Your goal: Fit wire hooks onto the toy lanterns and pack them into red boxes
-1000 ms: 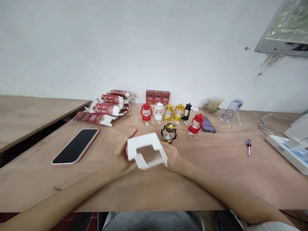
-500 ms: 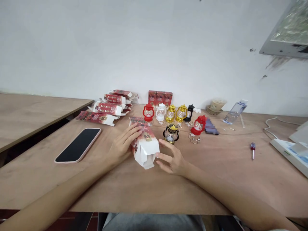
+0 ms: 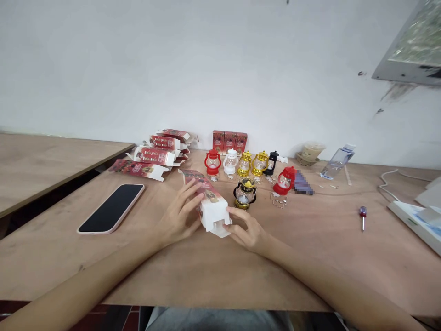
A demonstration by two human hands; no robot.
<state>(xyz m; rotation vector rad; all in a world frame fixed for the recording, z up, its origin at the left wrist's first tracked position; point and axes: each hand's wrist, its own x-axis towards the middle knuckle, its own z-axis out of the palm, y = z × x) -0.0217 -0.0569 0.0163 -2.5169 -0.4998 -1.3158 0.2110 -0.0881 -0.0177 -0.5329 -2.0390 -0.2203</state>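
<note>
Small red-and-white carton [image 3: 210, 204] sits near the middle of the wooden table [image 3: 310, 257], lying on its side, white open end toward us. We have both hands on it. Left hand [image 3: 179, 214] wraps the left side, fingers curled over the printed top. Right hand [image 3: 246, 230] pinches the white flap end, thumb and fingertips touching the cardboard. So both hands closed on the carton, not flat.

Just behind it, touching or nearly so: black-and-gold mini lantern [image 3: 244, 195]. Further back, a row of lanterns [image 3: 241, 162]: red, white, two gold, black. One more red lantern [image 3: 284, 180] lies tilted to the right of the row. Three upright red boxes [image 3: 229, 141] against the wall. Stack of flat cartons [image 3: 156, 154] back left. Phone [image 3: 110, 208] face-down-dark at left, well apart. Small screwdriver [image 3: 362, 216] far right. Water bottle [image 3: 337, 161] lying at back right.
</note>
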